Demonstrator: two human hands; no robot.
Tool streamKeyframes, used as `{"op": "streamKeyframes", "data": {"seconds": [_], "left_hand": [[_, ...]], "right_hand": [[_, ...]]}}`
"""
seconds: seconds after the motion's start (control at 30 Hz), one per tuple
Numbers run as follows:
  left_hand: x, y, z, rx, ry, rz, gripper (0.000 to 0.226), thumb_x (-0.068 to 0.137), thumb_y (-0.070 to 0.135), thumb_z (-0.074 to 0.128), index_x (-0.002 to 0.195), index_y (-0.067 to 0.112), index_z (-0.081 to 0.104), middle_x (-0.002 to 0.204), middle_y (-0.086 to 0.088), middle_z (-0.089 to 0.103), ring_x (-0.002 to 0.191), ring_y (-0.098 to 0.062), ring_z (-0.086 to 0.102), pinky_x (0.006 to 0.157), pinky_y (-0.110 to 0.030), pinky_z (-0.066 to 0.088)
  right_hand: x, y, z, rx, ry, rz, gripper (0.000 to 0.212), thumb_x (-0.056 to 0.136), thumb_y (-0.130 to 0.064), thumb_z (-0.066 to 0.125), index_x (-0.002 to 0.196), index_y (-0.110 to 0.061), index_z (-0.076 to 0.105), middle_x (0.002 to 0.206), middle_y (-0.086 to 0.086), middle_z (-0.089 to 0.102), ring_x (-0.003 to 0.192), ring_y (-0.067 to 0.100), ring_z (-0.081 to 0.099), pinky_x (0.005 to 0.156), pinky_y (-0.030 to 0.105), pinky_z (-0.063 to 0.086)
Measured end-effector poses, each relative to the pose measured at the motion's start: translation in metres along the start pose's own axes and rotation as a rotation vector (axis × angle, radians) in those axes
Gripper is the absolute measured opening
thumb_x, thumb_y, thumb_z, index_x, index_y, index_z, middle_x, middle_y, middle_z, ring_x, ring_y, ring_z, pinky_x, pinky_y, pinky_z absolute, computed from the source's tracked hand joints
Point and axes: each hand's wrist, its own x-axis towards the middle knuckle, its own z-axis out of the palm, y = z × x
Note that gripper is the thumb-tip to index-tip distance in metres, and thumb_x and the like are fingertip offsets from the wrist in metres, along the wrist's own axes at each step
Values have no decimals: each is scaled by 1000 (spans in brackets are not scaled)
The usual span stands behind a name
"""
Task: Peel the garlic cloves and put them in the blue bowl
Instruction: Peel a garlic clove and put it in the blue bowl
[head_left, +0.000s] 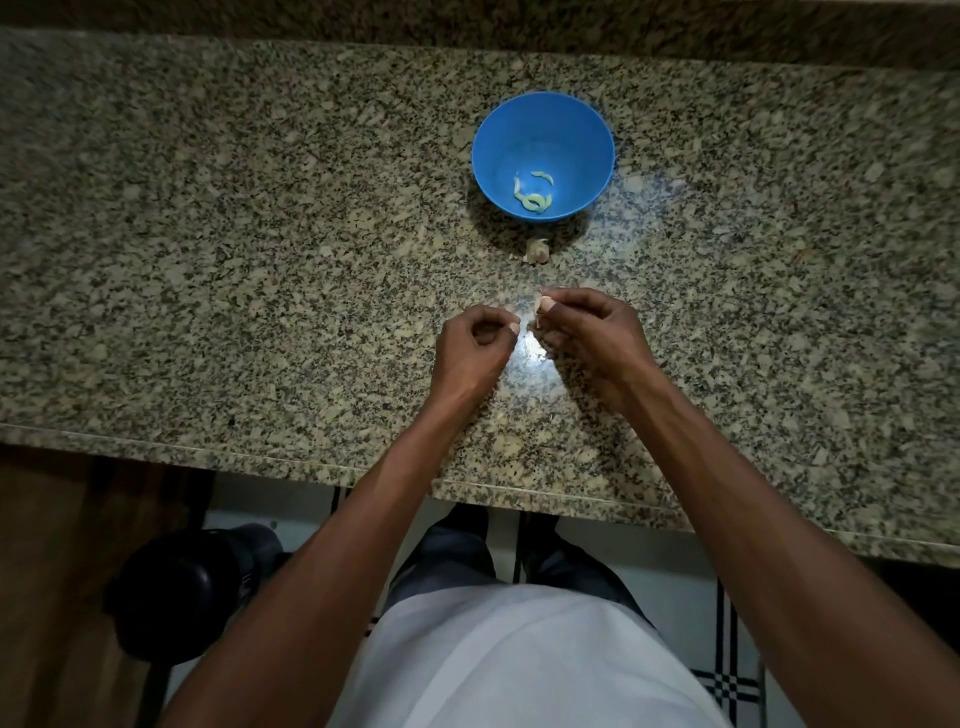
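Garlic clove, small, pale, partly skinned (540, 306): held above the speckled granite countertop (208, 260), pinched at the fingertips of the right hand (587, 338). Only its near-left end shows past the fingers; its long axis seems to run roughly near to far, though the fingers hide most of it.

Right hand: fingers curled, thumb and forefinger closed on the clove.

Left hand (475, 348): just left of the clove, fingers curled inward, thumb and forefinger tips together. Whether a scrap of skin sits between them cannot be told. A narrow gap separates the two hands.

Round blue plastic bowl (592, 130): upright on the countertop, far of both hands and slightly right of the gap between them. It lies almost straight ahead of the right hand, which is the nearer hand to it.

Peeled cloves, pale yellow-green, curved (532, 195): a few lying at the bottom of the bowl, toward its near side.

Garlic remnant, small, papery, beige (537, 251): on the countertop between the bowl's near edge and the hands. Whether it is loose skin or an unpeeled clove is not clear.

Step in hand, as judged: stripping skin from the held clove. Task appears partly done.

Coming move, as judged: once bare, the clove travels straight away from the body, over the remnant, into the bowl; the right hand already holds it and has the shorter path.

Hazard, as judged: low light and a mottled stone surface would make a dropped clove hard to find.
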Motion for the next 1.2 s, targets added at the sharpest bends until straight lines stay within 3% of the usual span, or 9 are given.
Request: {"op": "streamKeyframes", "data": {"seconds": [0.17, 0.33, 0.5, 0.7, 0.83, 0.97, 1.07, 1.2], "left_hand": [[2, 8, 2, 81, 18, 167, 26, 90, 3, 74, 106, 24, 75, 101, 7, 74, 95, -8, 71, 86, -31, 63], [5, 12, 3, 184, 39, 364, 21, 90, 10, 77, 109, 19, 75, 106, 9, 72, 94, 0, 67, 73, -11, 55], [8, 11, 0, 215, 25, 425, 12, 91, 9, 76, 103, 14, 77, 98, 9, 75, 92, 0, 71, 80, -15, 58], [12, 8, 2, 343, 48, 495, 8, 94, 12, 72, 102, 11, 74, 92, 3, 73, 84, -5, 69, 75, -21, 60], [13, 10, 9, 353, 41, 428, 5, 98, 14, 67, 102, 12, 67, 92, 1, 69, 82, -4, 65, 70, -20, 57], [12, 10, 13, 153, -27, 222, 9, 104, 16, 59, 110, 10, 64, 95, 2, 70, 82, 4, 65, 70, -15, 53], [14, 7, 13, -17, -36, 129, 10, 103, 17, 63, 109, 10, 67, 100, -2, 72, 90, -9, 68, 80, -28, 59], [12, 8, 10, -123, -38, 91, 21, 92, 16, 78, 111, 9, 72, 104, -6, 75, 97, -17, 73, 79, -26, 60]], "right_hand": [[-4, -2, -2, -105, 12, -72, 18, 88, -7, 81, 104, -2, 76, 99, 15, 79, 94, 32, 78, 90, 49, 63], [-6, -4, 2, -135, -13, -81, 18, 85, -9, 84, 102, -4, 79, 97, 11, 80, 97, 26, 78, 92, 43, 63], [-7, -5, 4, -140, -19, -106, 24, 82, -11, 87, 102, -1, 80, 97, 11, 80, 96, 23, 78, 89, 37, 64], [-4, -6, 4, -134, -22, -63, 24, 84, -10, 85, 104, 2, 79, 97, 13, 80, 94, 23, 79, 88, 34, 63], [-2, -6, 4, -113, -11, -42, 23, 86, -11, 85, 104, 1, 78, 98, 12, 80, 95, 23, 78, 87, 32, 63], [-3, -9, 4, 44, -21, 41, 14, 90, -3, 78, 102, 4, 77, 99, 16, 79, 94, 25, 78, 89, 32, 63], [1, -8, 4, 221, -23, 139, 19, 91, 3, 73, 109, 10, 72, 103, 22, 78, 93, 25, 78, 88, 29, 63], [5, -7, 4, 298, 5, 181, 22, 91, 4, 73, 111, 13, 71, 102, 22, 78, 91, 24, 78, 90, 30, 63]]}}
